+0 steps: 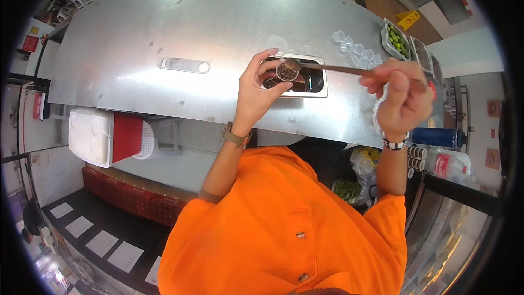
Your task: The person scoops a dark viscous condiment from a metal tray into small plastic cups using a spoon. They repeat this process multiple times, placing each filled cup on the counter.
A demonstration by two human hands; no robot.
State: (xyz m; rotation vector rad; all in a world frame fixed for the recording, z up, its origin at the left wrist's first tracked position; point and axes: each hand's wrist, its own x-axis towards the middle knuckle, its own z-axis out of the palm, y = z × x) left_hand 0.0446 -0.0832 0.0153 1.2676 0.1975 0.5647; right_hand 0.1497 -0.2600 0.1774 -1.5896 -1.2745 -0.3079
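My left hand [262, 84] holds a small clear plastic cup [286, 73] between thumb and fingers, with dark, flaky contents inside. A hinged clear lid [277, 45] appears to stand open beyond it. In my right hand [403, 94] is the handle of a long brown spoon [339, 68], which looks wooden. The spoon's bowl is over the cup's far rim; whether they touch I cannot tell. Below both is a rectangular steel pan [323, 78] with dark, shiny liquid in it, partly hidden by my left hand.
Several clear plastic cups [357, 49] lie at the right of the steel table [229, 20], near a tray of green limes [396, 43]. A flat metal bottle opener [184, 65] lies to the left. At right are a blue bottle [437, 137] and a white-and-red cooler [92, 137] stands at left.
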